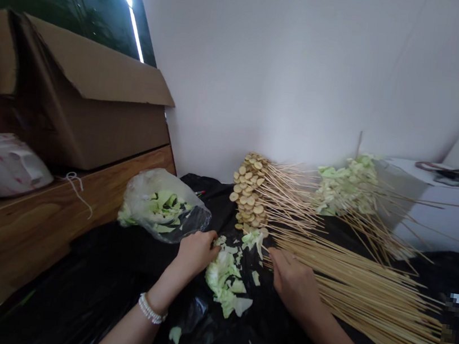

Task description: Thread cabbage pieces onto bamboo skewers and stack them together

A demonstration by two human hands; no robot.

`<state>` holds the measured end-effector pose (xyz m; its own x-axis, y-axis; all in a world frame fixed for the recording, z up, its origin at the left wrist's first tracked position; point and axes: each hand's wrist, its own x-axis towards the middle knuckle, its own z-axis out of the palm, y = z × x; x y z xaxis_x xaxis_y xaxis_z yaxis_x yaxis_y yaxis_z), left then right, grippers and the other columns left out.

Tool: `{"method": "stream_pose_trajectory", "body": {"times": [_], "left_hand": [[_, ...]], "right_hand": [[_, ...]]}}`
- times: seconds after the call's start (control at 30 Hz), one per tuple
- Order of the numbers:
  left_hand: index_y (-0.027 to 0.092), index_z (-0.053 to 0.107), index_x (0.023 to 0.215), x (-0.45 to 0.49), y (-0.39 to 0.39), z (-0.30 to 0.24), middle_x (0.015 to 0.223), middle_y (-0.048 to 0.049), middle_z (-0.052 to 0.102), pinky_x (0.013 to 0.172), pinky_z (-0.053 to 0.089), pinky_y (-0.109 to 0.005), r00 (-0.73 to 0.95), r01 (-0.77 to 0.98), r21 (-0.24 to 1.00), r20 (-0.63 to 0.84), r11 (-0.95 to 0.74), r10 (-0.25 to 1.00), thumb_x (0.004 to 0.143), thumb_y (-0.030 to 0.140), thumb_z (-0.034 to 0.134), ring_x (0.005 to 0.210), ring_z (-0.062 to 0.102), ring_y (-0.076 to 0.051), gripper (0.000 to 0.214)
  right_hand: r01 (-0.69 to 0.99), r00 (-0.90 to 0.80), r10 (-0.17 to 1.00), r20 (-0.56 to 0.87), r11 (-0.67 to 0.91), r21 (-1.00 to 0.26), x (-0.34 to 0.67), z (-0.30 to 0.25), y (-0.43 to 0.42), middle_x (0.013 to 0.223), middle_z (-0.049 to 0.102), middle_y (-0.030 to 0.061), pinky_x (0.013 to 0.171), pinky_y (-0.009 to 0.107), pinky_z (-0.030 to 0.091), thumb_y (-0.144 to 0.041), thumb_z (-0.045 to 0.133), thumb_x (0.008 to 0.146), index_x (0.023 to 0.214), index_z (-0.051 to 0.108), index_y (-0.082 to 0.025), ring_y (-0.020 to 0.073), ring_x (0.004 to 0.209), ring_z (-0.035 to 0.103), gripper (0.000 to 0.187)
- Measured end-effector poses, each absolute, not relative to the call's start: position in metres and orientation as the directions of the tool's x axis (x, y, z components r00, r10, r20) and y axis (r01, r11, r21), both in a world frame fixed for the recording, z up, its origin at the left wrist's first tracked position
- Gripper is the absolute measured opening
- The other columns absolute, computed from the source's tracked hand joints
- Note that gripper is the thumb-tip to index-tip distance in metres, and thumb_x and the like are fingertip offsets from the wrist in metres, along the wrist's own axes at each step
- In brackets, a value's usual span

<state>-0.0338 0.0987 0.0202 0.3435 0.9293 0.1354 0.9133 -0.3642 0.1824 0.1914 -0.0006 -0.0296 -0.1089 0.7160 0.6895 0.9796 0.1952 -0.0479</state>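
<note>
Nearest to the camera are the 2 bare forearms of the person, which reach forward from the bottom of the view and come together toward the middle. Under them lies a black plastic sheet point(80, 288) that covers the work surface, and on the left side of it stand a wooden counter point(32, 235) and a big cardboard box point(85, 134) with open flaps. At the right side of the sheet is a wide bundle of bare bamboo skewers point(364, 305); these many sticks carry nothing yet, so they are the larger part that is left. Farther back lie the sticks already loaded: a group of skewers with round tan slices point(250, 189) and a group of skewers with cabbage pieces point(347, 188). A clear plastic bag point(160, 205) holds more leaves, and a loose pile of cabbage pieces point(223, 279) lies between the 2 hands. The left hand point(196, 254) is bent at the wrist, with curled fingers at the edge of this pile, but I cannot tell if it grips a piece. The right hand point(293, 283) is half open, palm down, near the ends of the bare sticks, and shows nothing held. A pearl bracelet point(151, 309) sits on the left wrist.
</note>
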Motion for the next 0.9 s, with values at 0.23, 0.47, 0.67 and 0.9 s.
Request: {"method": "stream_pose_trajectory", "body": {"times": [0.23, 0.47, 0.67, 0.9], "left_hand": [[0.023, 0.065, 0.114, -0.034, 0.11, 0.023, 0.08, -0.0049, 0.073, 0.065, 0.043, -0.027, 0.284, 0.55, 0.708, 0.339, -0.442, 0.897, 0.078, 0.032, 0.063, 0.067, 0.062, -0.018, 0.038], [0.016, 0.062, 0.113, -0.024, 0.106, 0.024, 0.091, -0.0069, 0.069, 0.068, 0.051, -0.025, 0.363, -0.145, 0.981, -0.067, 0.128, 0.929, 0.068, 0.031, 0.077, 0.074, 0.064, -0.013, 0.05], [0.019, 0.065, 0.091, -0.024, 0.108, 0.022, 0.087, -0.0017, 0.069, 0.064, 0.05, -0.02, 0.382, -0.309, 0.895, -0.194, 0.323, 0.903, 0.065, 0.022, 0.081, 0.068, 0.062, -0.008, 0.031], [0.017, 0.063, 0.083, -0.011, 0.096, 0.018, 0.078, 0.001, 0.064, 0.063, 0.046, -0.02, 0.388, -0.252, 0.966, 0.045, 0.059, 0.921, 0.063, 0.029, 0.081, 0.067, 0.059, -0.009, 0.03]], "right_hand": [[0.977, -0.093, 0.72, 0.688, 0.199, -0.076, 0.191, -0.029, -0.001, 0.079, 0.066, 0.0057, 0.06, 0.023, 0.039, -0.011, 0.037, 0.09, 0.099, 0.066, -0.016, 0.0138, 0.068, 0.059, 0.03], [0.979, -0.094, 0.71, 0.697, 0.193, -0.064, 0.189, -0.028, -0.002, 0.077, 0.065, 0.0047, 0.055, 0.024, 0.034, -0.012, 0.037, 0.09, 0.097, 0.065, -0.017, 0.0125, 0.062, 0.056, 0.029], [0.992, -0.094, 0.887, 0.452, 0.122, -0.033, 0.184, -0.027, -0.003, 0.074, 0.065, 0.0021, 0.052, 0.026, 0.028, -0.008, 0.046, 0.085, 0.085, 0.063, -0.019, 0.0133, 0.059, 0.056, 0.021], [0.946, -0.105, 0.841, 0.53, 0.249, -0.209, 0.181, -0.023, 0.0, 0.081, 0.066, 0.0066, 0.077, 0.032, 0.041, -0.021, 0.041, 0.095, 0.086, 0.066, -0.019, 0.0202, 0.084, 0.059, 0.026]]}}
